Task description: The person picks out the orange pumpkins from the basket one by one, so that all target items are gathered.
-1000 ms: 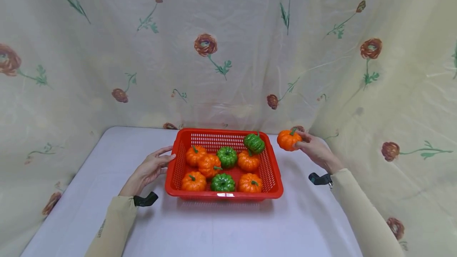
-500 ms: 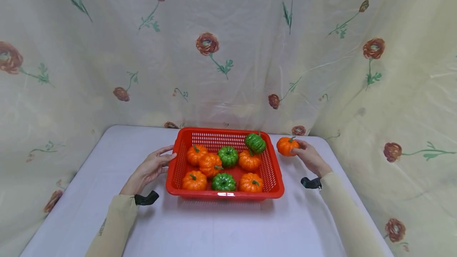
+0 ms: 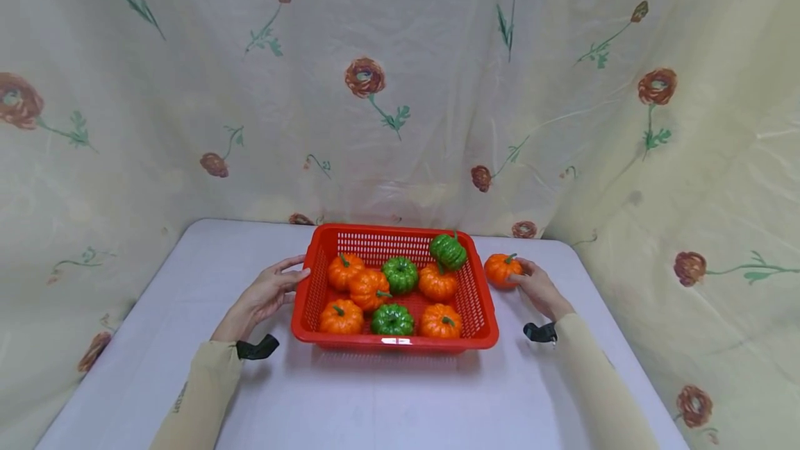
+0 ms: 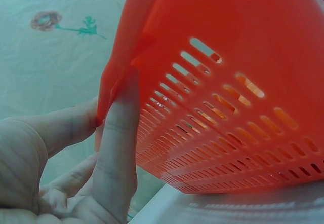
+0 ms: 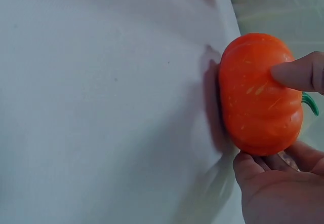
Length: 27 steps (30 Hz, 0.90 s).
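A red plastic basket [image 3: 395, 343] holds several orange and green toy pumpkins. Its left rim is pinched by my left hand [image 3: 269, 290]; the left wrist view shows the thumb on one side of the rim [image 4: 114, 77] and fingers against the slotted wall. To the basket's right, my right hand [image 3: 539, 288] grips an orange toy pumpkin [image 3: 502, 271] with a green stem. In the right wrist view the thumb presses one side of that pumpkin [image 5: 258, 102] and the fingertips lie along the other, close over the white tabletop. A green pumpkin [image 3: 448, 251] leans high in the basket's back right corner.
The white table [image 3: 375, 401] runs up to a flowered curtain [image 3: 412, 89] that hangs behind it and on both sides. Inside the basket, an orange pumpkin [image 3: 437, 283] lies below the leaning green one. A black strap device [image 3: 257, 348] sits on each wrist.
My right hand has lowered the orange pumpkin toward the table and come slightly nearer to me, beside the basket. The left hand keeps its place at the basket's rim.
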{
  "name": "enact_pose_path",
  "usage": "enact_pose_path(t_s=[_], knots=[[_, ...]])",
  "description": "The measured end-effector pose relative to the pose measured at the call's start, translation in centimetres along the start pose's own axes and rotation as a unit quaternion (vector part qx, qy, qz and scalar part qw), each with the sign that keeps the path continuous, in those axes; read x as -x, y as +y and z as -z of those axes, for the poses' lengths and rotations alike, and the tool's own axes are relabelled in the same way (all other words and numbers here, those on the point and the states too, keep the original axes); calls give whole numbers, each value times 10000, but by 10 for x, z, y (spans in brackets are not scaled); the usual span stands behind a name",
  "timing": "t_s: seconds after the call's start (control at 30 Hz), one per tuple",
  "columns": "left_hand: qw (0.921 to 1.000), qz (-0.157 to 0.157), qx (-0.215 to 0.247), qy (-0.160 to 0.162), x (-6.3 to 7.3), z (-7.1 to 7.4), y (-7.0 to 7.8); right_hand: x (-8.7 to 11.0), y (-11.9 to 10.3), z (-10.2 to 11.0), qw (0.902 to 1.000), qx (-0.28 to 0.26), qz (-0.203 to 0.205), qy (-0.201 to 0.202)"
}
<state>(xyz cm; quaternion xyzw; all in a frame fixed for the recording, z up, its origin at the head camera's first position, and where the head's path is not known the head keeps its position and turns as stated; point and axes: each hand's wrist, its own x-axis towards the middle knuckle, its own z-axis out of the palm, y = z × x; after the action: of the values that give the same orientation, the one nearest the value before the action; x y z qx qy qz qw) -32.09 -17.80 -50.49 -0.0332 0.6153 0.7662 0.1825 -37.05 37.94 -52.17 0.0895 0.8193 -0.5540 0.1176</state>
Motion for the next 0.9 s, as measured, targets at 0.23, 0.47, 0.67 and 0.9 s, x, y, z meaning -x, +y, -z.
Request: enact_pose_path(t_s=[0.23,0.47,0.67,0.9], knots=[[10000,-48,-45,-24,1,-1,2,0,1,0,9999,96,-65,25],[10000,15,-70,-12,1,-2,0,4,0,0,9998,-12,-145,-112],[10000,53,-37,27,1,-2,1,8,-5,5,9988,332,-78,-346],[9999,108,-73,104,1,-3,3,15,-14,21,9976,501,237,-418]])
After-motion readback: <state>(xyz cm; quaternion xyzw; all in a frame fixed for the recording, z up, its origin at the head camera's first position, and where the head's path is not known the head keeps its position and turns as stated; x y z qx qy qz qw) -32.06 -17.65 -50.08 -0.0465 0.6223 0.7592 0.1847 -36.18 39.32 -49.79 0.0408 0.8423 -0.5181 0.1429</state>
